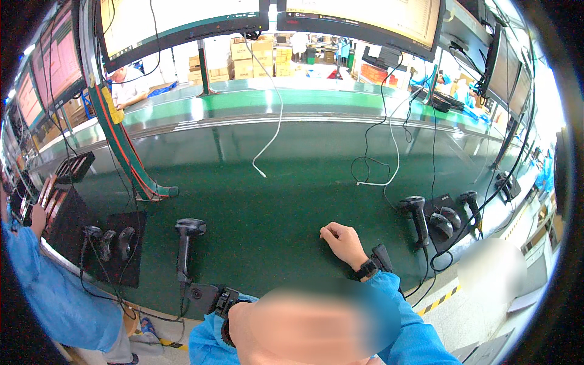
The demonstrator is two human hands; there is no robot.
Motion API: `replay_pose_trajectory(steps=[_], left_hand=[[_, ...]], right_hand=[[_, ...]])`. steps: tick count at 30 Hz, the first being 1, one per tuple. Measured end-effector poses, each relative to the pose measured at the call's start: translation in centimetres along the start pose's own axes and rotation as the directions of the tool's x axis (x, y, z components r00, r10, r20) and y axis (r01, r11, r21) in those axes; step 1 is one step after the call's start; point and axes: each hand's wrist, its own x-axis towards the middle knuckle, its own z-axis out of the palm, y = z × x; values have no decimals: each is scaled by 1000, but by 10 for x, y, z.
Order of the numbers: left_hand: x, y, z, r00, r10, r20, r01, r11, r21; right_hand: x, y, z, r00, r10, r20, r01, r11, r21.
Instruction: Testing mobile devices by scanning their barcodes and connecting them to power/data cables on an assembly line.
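My right hand point(344, 243) rests on the green tabletop point(261, 243) with its fingers curled in, and nothing shows in it. A black strap with a small device point(376, 261) circles that wrist, over a blue sleeve. Close to the lower edge, my left hand point(240, 328) is bent inward; a blur hides its fingers. The left wrist wears a similar black strap point(226, 299). The nearest tool to the left hand is a black handheld barcode scanner point(185, 246) lying on the table. Another barcode scanner point(417, 219) lies to the right of my right hand.
Two monitors point(182, 30) hang above the far edge. White cables point(277, 131) dangle onto the table. Computer mice point(447, 222) lie on a dark mat at right, with more mice point(125, 243) on a mat at left. A co-worker in a blue sleeve point(55, 292) reaches in at left.
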Motion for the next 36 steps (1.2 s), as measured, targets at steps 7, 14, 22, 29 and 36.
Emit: replay_pose_trajectory(steps=[7, 14, 22, 29, 36], left_hand=[[2, 3, -2, 999, -32, -5, 32, 999, 1], [1, 0, -5, 999, 17, 33, -17, 1000, -24], [2, 0, -3, 1000, -20, 22, 21, 998, -55], [1, -5, -3, 998, 15, 66, -10, 998, -70], [13, 6, -14, 971, -90, 223, 103, 993, -48]], right_hand=[[0, 3, 1, 1000, -30, -2, 30, 999, 12], [0, -1, 1, 1000, -23, 13, 23, 1000, 20], [0, 0, 2, 999, -40, -22, 42, 996, 73], [0, 12, 1, 1000, -22, -12, 22, 999, 25], [1, 7, 5, 999, -44, -1, 44, 999, 22]])
